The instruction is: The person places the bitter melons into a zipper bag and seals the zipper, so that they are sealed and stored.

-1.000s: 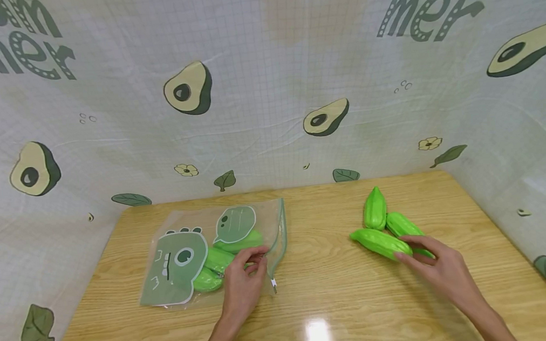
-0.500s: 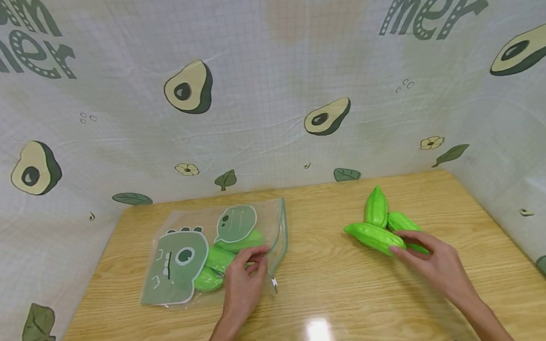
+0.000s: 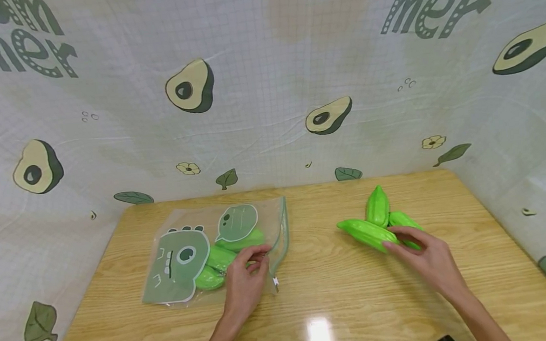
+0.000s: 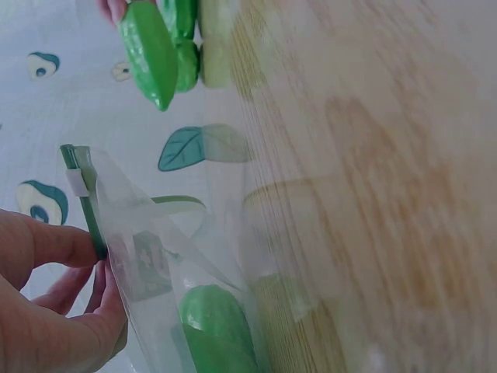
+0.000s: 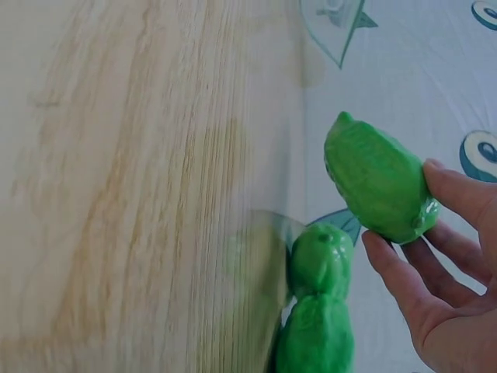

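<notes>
A see-through zip bag [image 3: 177,276] with a green monster print lies flat on the left of the table, and several bright green ridged gourds [image 3: 209,278] show inside it. My left hand [image 3: 246,281] pinches the bag's green-edged mouth on its right side; the left wrist view shows thumb and fingers on the zip strip [image 4: 92,210]. My right hand [image 3: 427,257] holds a green ridged gourd [image 3: 366,233] by its blunt end, pointed tip to the left. In the right wrist view this gourd [image 5: 377,179] is raised off the table.
Two more green gourds lie close behind the held one, an upright-pointing one [image 3: 378,207] and a slanted one [image 3: 404,223] partly hidden by the right hand. The white zip slider [image 3: 275,282] sits at the bag's near corner. An avocado-print cloth [image 3: 256,85] hangs behind the wooden table [image 3: 321,274].
My right hand has lifted the gourd slightly and carried it left, away from the other two. The left hand has stayed on the bag's mouth.
</notes>
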Action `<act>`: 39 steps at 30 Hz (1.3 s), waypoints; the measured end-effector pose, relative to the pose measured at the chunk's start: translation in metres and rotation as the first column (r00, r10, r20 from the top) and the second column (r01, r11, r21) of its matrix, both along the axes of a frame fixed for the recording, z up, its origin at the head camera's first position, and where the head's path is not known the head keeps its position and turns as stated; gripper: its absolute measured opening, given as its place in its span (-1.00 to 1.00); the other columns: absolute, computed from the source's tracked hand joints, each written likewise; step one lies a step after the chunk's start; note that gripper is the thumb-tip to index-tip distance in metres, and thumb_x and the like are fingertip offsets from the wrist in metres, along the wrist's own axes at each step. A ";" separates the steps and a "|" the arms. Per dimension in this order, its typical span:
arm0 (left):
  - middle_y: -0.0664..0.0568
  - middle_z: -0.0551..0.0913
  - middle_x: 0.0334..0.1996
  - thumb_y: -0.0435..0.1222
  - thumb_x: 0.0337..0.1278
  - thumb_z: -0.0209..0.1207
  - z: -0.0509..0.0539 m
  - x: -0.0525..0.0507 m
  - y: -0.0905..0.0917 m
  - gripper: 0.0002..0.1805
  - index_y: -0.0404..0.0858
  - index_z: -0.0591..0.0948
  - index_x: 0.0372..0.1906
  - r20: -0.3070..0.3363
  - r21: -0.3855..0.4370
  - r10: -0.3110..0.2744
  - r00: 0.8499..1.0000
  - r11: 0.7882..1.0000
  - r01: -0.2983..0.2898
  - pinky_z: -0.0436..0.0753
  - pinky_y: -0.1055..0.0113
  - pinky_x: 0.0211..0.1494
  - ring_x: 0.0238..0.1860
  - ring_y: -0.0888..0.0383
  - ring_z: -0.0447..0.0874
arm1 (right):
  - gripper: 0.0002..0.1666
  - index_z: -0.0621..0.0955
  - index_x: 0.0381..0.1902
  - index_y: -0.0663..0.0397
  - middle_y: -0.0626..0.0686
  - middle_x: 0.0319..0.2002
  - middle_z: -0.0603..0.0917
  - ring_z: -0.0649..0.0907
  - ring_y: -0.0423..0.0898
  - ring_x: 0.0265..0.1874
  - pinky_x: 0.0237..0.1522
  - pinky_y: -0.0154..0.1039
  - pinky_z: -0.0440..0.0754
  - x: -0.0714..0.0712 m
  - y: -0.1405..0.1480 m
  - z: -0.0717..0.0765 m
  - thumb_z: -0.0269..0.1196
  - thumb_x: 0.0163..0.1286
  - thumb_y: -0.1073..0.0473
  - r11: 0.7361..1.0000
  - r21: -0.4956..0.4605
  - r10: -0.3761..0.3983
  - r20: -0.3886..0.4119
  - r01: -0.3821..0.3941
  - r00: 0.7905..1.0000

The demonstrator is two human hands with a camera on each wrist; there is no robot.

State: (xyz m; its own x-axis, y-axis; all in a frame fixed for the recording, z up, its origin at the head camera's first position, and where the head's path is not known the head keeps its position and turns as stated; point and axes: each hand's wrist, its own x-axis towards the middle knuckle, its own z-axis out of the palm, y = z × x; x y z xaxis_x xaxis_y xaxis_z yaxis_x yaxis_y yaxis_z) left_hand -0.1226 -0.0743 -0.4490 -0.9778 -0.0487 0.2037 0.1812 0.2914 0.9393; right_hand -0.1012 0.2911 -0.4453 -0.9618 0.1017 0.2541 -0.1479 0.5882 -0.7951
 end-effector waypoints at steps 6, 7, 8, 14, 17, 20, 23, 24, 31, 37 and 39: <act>-0.02 0.74 -0.16 -0.59 0.21 0.25 0.001 0.000 0.000 -0.78 -0.32 0.76 -0.12 -0.007 -0.002 -0.001 1.000 1.000 0.001 0.75 0.37 -0.07 -0.16 0.08 0.69 | -0.56 0.70 0.11 0.16 0.21 0.03 0.72 0.59 -0.59 -0.07 -0.15 -0.56 0.66 -0.004 -0.004 0.000 0.46 0.35 0.09 1.000 0.005 0.005 0.025 -0.005 1.000; -0.02 0.74 -0.16 -0.59 0.21 0.25 0.001 0.000 0.000 -0.78 -0.32 0.76 -0.12 -0.007 -0.003 -0.002 1.000 1.000 0.002 0.75 0.38 -0.07 -0.16 0.08 0.69 | -0.55 0.69 0.12 0.16 0.21 0.03 0.72 0.58 -0.60 -0.07 -0.15 -0.56 0.65 -0.005 -0.004 0.001 0.46 0.35 0.08 1.000 0.002 0.006 0.031 -0.006 0.999; -0.02 0.74 -0.16 -0.59 0.21 0.26 0.001 0.000 0.001 -0.78 -0.32 0.76 -0.12 -0.007 -0.004 -0.002 1.000 1.000 0.002 0.75 0.38 -0.07 -0.16 0.08 0.69 | -0.54 0.69 0.13 0.16 0.21 0.04 0.72 0.59 -0.59 -0.07 -0.15 -0.56 0.66 -0.005 -0.005 0.001 0.46 0.35 0.07 1.000 -0.003 0.009 0.038 -0.008 0.999; -0.01 0.74 -0.16 -0.59 0.21 0.26 0.000 0.000 0.001 -0.78 -0.32 0.76 -0.12 -0.006 0.005 -0.005 1.000 1.000 0.005 0.75 0.38 -0.07 -0.15 0.08 0.69 | -0.51 0.66 0.18 0.19 0.24 0.08 0.70 0.64 -0.50 -0.05 -0.14 -0.49 0.69 -0.009 -0.010 0.001 0.44 0.37 0.07 0.997 -0.070 0.039 0.073 -0.034 0.997; -0.01 0.74 -0.16 -0.59 0.21 0.26 0.000 0.000 0.000 -0.77 -0.31 0.76 -0.12 -0.007 0.003 -0.005 1.000 1.000 0.005 0.75 0.37 -0.07 -0.15 0.09 0.69 | -0.51 0.66 0.18 0.20 0.23 0.07 0.69 0.67 -0.44 -0.05 -0.14 -0.46 0.71 -0.011 -0.013 0.001 0.44 0.37 0.09 0.994 -0.095 0.052 0.072 -0.045 0.996; 0.00 0.74 -0.16 -0.59 0.21 0.26 -0.001 0.000 0.000 -0.77 -0.30 0.76 -0.12 -0.009 -0.001 -0.005 1.000 1.000 0.005 0.75 0.37 -0.06 -0.15 0.09 0.69 | -0.51 0.66 0.17 0.21 0.24 0.06 0.69 0.68 -0.42 -0.05 -0.14 -0.44 0.72 -0.013 -0.015 0.001 0.44 0.37 0.11 0.992 -0.110 0.061 0.060 -0.054 0.996; 0.00 0.74 -0.16 -0.58 0.22 0.26 -0.002 0.000 -0.001 -0.77 -0.30 0.76 -0.12 -0.009 0.000 -0.005 1.000 1.000 0.005 0.75 0.36 -0.06 -0.14 0.09 0.69 | -0.53 0.66 0.17 0.22 0.23 0.07 0.69 0.68 -0.43 -0.03 -0.11 -0.43 0.72 -0.016 -0.018 0.000 0.44 0.37 0.14 0.988 -0.135 0.075 0.043 -0.069 0.996; 0.00 0.74 -0.15 -0.59 0.22 0.26 -0.002 0.000 -0.001 -0.77 -0.30 0.76 -0.12 -0.008 0.001 -0.005 1.000 1.000 0.005 0.75 0.37 -0.06 -0.14 0.09 0.69 | -0.53 0.66 0.17 0.23 0.24 0.08 0.69 0.67 -0.44 -0.02 -0.11 -0.43 0.71 -0.016 -0.019 0.000 0.44 0.37 0.15 0.988 -0.137 0.081 0.036 -0.075 0.996; -0.02 0.74 -0.15 -0.59 0.21 0.26 -0.001 0.000 -0.001 -0.77 -0.31 0.76 -0.11 -0.005 0.014 -0.006 1.000 1.000 0.006 0.74 0.38 -0.06 -0.14 0.07 0.69 | -0.55 0.67 0.18 0.19 0.24 0.10 0.69 0.65 -0.46 0.00 -0.11 -0.47 0.70 -0.019 -0.028 0.000 0.43 0.37 0.18 0.982 -0.157 0.107 0.021 -0.102 0.994; -0.03 0.73 -0.14 -0.59 0.22 0.26 0.001 0.001 -0.001 -0.77 -0.32 0.76 -0.10 -0.010 0.012 -0.011 1.000 1.000 0.011 0.75 0.38 -0.05 -0.13 0.06 0.69 | -0.55 0.66 0.18 0.20 0.23 0.11 0.68 0.63 -0.48 0.01 -0.08 -0.47 0.69 -0.025 -0.035 -0.001 0.43 0.37 0.18 0.978 -0.172 0.122 0.022 -0.117 0.992; -0.03 0.73 -0.14 -0.59 0.22 0.26 0.001 0.001 -0.002 -0.77 -0.32 0.76 -0.10 -0.013 0.009 -0.011 1.000 1.000 0.011 0.75 0.37 -0.05 -0.13 0.06 0.69 | -0.55 0.67 0.17 0.21 0.22 0.11 0.69 0.62 -0.48 0.01 -0.07 -0.47 0.69 -0.027 -0.037 -0.002 0.43 0.37 0.18 0.977 -0.172 0.128 0.021 -0.123 0.992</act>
State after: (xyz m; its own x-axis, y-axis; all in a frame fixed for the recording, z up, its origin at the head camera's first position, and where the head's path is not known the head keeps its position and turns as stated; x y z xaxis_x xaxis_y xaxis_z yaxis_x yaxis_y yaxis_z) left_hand -0.1218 -0.0759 -0.4476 -0.9756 -0.0398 0.2159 0.1965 0.2806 0.9395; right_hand -0.1286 0.2538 -0.4470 -0.9769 0.0187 0.2127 -0.1851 0.4223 -0.8874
